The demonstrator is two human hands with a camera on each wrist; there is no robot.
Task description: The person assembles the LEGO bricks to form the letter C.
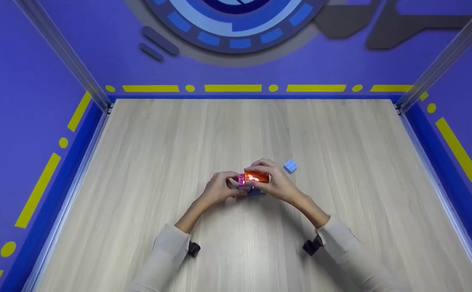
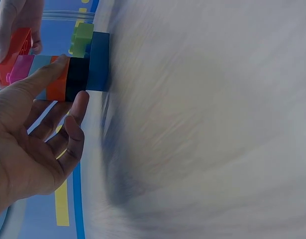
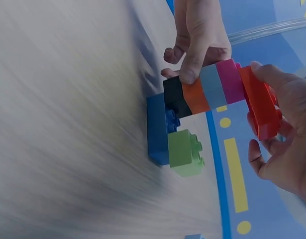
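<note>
My left hand [image 1: 218, 187] grips an upright stack of toy building bricks between thumb and fingers. From the bottom it runs black [image 3: 175, 95], orange [image 3: 195, 96], light blue [image 3: 212, 85] and pink [image 3: 231, 82]. The black brick stands on one end of a long blue brick [image 3: 156, 130] on the table; a light green brick [image 3: 180, 149] sits on its other end. At the top of the stack, my right hand [image 1: 279, 185] holds a long red-orange brick [image 3: 262, 105] by its sides, slightly tilted against the pink brick. Whether they are joined I cannot tell.
A loose light blue brick [image 1: 290, 166] lies on the wooden table [image 1: 171, 138], just beyond my right hand. Blue-purple printed walls [image 1: 236, 75] enclose the back and both sides. Black wrist devices [image 1: 312, 245] hang under the sleeves.
</note>
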